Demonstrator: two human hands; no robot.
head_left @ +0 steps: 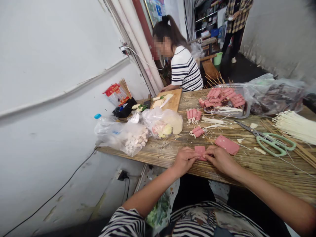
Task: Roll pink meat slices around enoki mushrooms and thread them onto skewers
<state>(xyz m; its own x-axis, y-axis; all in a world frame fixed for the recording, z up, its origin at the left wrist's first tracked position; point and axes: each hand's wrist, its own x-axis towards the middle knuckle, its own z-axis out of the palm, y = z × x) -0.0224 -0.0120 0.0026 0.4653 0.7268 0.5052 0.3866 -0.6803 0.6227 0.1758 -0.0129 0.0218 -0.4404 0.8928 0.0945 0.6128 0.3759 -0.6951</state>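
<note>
Near the table's front edge, my left hand (185, 160) and my right hand (219, 158) pinch the near end of a pink slice of luncheon meat (199, 150) from both sides. Whether anything is rolled inside it is hidden by my fingers. Right behind my right hand lies a stack of pink meat slices (227, 144). Farther back are finished meat rolls around enoki, a pair (197, 131) and a skewered group (194, 115). Loose enoki strands (214, 121) lie beside them.
Green-handled scissors (274, 144) and an enoki bunch (295, 126) lie right. A metal tray (244, 113) holds skewered rolls. Plastic bags (134, 140) stand left, a cutting board (176, 98) behind. A person in a striped shirt (186, 67) sits across the table.
</note>
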